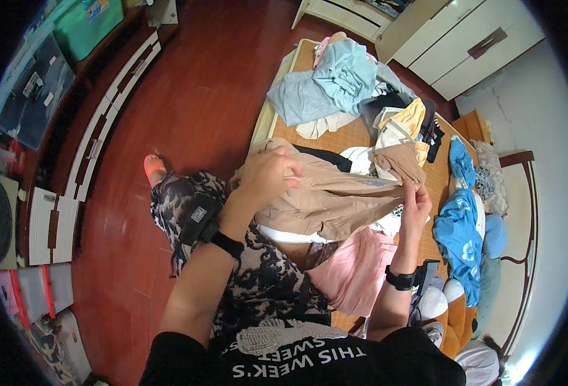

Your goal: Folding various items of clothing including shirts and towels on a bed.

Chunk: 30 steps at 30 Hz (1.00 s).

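A tan garment is stretched across my lap and the bed's edge, wrinkled and pulled sideways. My left hand has its curled fingers gripping the cloth at the garment's left end. At the other end, my right hand pinches it between thumb and fingers, and a bunched flap of the same colour hangs over beyond that hand. Whether the garment is a top or trousers, I cannot tell. Under and in front of it lies a pink garment, close to my right forearm. Some white cloth shows beneath the tan one.
Beyond my hands, the bed mat carries a heap with a light blue garment, grey garment and yellow cloth. Blue clothing lies right, near the headboard. White drawers line the left side beyond the red floor.
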Each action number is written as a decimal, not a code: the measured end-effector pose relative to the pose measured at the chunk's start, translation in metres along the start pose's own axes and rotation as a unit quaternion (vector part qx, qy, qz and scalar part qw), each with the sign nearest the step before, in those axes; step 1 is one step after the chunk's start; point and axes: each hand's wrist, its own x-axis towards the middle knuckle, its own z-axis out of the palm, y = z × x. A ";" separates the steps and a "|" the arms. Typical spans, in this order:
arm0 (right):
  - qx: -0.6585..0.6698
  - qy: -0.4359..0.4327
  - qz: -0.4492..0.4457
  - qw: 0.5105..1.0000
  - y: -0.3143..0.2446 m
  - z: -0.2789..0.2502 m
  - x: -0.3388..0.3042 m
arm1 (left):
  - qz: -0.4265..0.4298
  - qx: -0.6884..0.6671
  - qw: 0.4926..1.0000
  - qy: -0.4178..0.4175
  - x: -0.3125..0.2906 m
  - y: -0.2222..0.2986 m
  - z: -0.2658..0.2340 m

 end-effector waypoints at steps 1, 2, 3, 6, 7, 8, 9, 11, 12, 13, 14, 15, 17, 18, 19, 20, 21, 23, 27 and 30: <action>-0.001 0.001 0.001 1.000 0.001 -0.001 0.001 | 0.000 -0.001 1.000 -0.001 0.001 0.001 0.000; 0.018 0.006 0.005 1.000 0.001 -0.001 0.002 | -0.024 -0.024 0.999 -0.023 0.003 0.002 0.000; 0.039 0.011 0.009 0.999 0.001 0.000 0.003 | -0.049 -0.046 0.997 -0.043 0.004 0.004 -0.001; 0.086 -0.008 0.038 0.996 0.008 -0.002 0.008 | 0.054 -0.109 0.991 0.062 0.011 -0.004 -0.004; 0.086 -0.005 0.038 0.996 0.008 -0.002 0.009 | 0.057 -0.109 0.991 0.060 0.012 -0.004 -0.006; 0.096 -0.019 0.052 0.994 0.007 -0.001 0.009 | 0.063 -0.191 0.974 0.103 0.014 -0.004 -0.008; 0.106 -0.032 0.065 0.992 0.005 0.000 0.008 | 0.068 -0.271 0.949 0.145 0.016 -0.002 -0.011; 0.114 -0.072 0.061 0.989 -0.005 0.001 0.005 | 0.040 -0.345 0.928 0.133 0.017 -0.004 -0.021; 0.124 -0.113 0.056 0.984 -0.009 -0.001 0.002 | 0.011 -0.413 0.903 0.120 0.019 -0.002 -0.025; 0.140 -0.123 0.043 0.982 -0.011 -0.003 0.000 | 0.016 -0.411 0.904 0.115 0.020 0.001 -0.028; 0.143 -0.117 0.041 0.982 -0.015 -0.004 -0.002 | 0.011 -0.447 0.887 0.119 0.020 0.004 -0.030; 0.114 -0.151 0.027 0.981 -0.023 -0.001 -0.003 | 0.003 -0.482 0.867 0.125 0.020 0.005 -0.036; 0.063 -0.206 0.038 0.976 -0.042 0.005 -0.006 | -0.027 -0.478 0.870 0.117 0.019 0.001 -0.051; 0.064 -0.202 0.036 0.977 -0.041 0.005 -0.005 | -0.059 -0.476 0.871 0.110 0.020 0.000 -0.056; 0.048 -0.192 0.032 0.980 -0.037 0.004 -0.003 | -0.054 -0.475 0.872 0.107 0.020 -0.003 -0.059; 0.032 -0.182 0.029 0.982 -0.032 0.002 0.000 | -0.063 -0.488 0.865 0.100 0.020 -0.007 -0.062; -0.007 -0.151 0.002 0.989 -0.028 0.001 0.003 | -0.072 -0.499 0.858 0.092 0.021 -0.004 -0.065; -0.013 -0.117 -0.036 0.992 -0.019 0.001 0.009 | -0.056 -0.506 0.855 0.103 0.022 0.006 -0.068; -0.072 -0.074 -0.090 0.991 -0.024 0.002 0.021 | -0.017 -0.372 0.915 0.153 0.025 0.013 -0.079; -0.114 -0.090 -0.075 0.987 -0.042 -0.008 0.032 | 0.032 -0.090 0.986 0.137 0.028 0.040 -0.101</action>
